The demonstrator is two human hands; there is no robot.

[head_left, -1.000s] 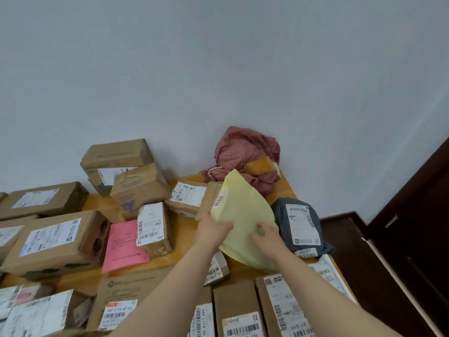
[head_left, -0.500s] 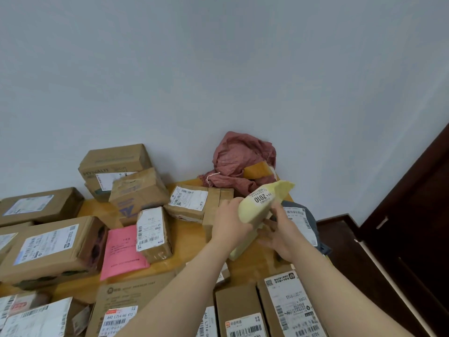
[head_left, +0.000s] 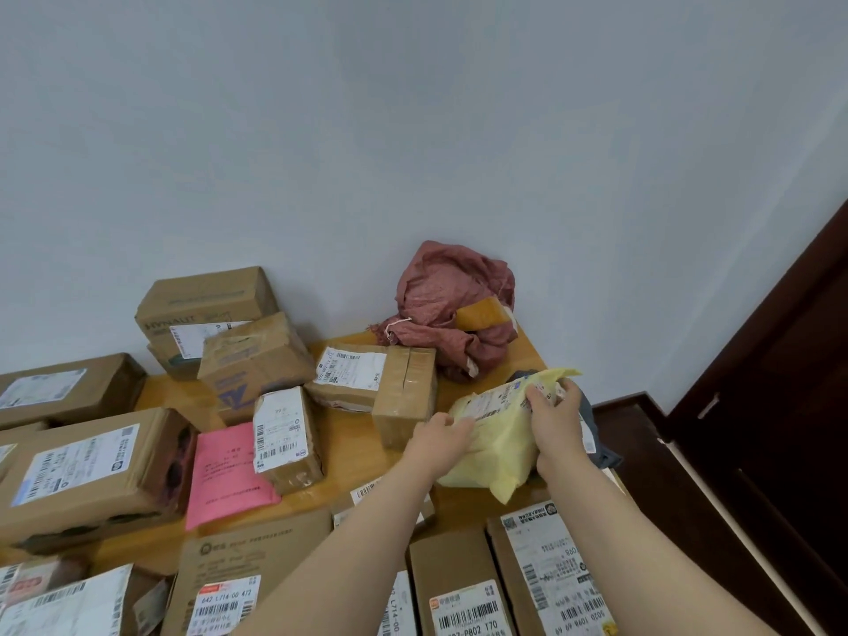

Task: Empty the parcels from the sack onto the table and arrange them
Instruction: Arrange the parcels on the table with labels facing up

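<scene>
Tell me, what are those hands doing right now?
Left hand and right hand grip yellow mailer, label up. Grey bag lies behind it. Boxes crowd the table.

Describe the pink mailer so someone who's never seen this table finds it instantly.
On the wooden table against the pale wall, look amid the brown cardboard boxes. The pink mailer lies flat there, just left of a small box with a white barcode label. It is the only flat, bright pink parcel among brown cartons.

a plain pale wall (head_left: 413, 130) rises behind the wooden table (head_left: 348, 442), with a dark door (head_left: 780, 429) at right.
</scene>
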